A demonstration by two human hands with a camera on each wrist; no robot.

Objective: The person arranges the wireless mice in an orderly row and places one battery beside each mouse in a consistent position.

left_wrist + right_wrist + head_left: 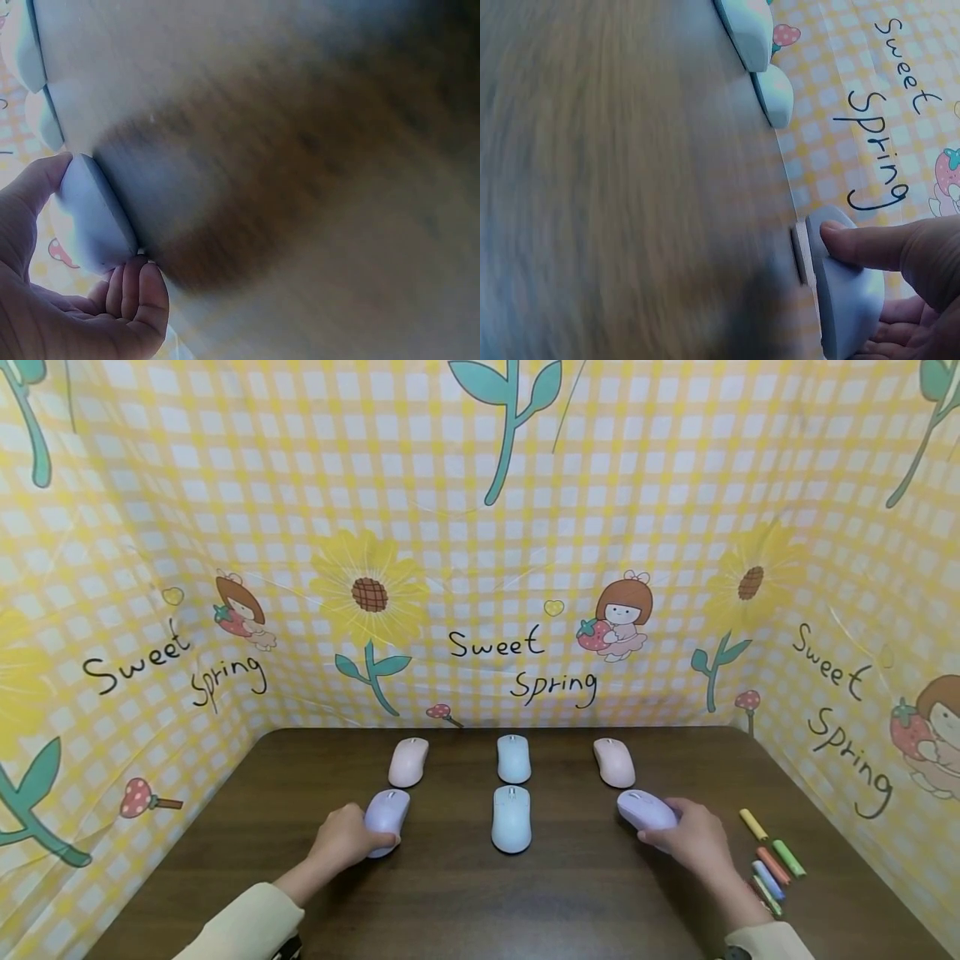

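My left hand (pixel 343 842) grips a lavender computer mouse (pixel 387 817) by its sides, thumb on one side and fingers on the other. In the left wrist view that mouse (pixel 94 214) sits between thumb and curled fingers. On the right, my right hand (pixel 693 835) holds another lavender mouse (pixel 647 810), which is turned at a slant. Its thumb presses the near side of this mouse (pixel 847 289) in the right wrist view. Just behind each lavender mouse lies a pink one, the left pink mouse (pixel 408 762) and the right pink mouse (pixel 614 763).
Between the hands, a light blue mouse (pixel 512 820) lies in front of a second blue mouse (pixel 513 758). Several short coloured sticks, one of them green (pixel 789 857), lie right of my right hand on the dark wooden table (pixel 450 910). Checked cloth (pixel 480 560) hangs around the table.
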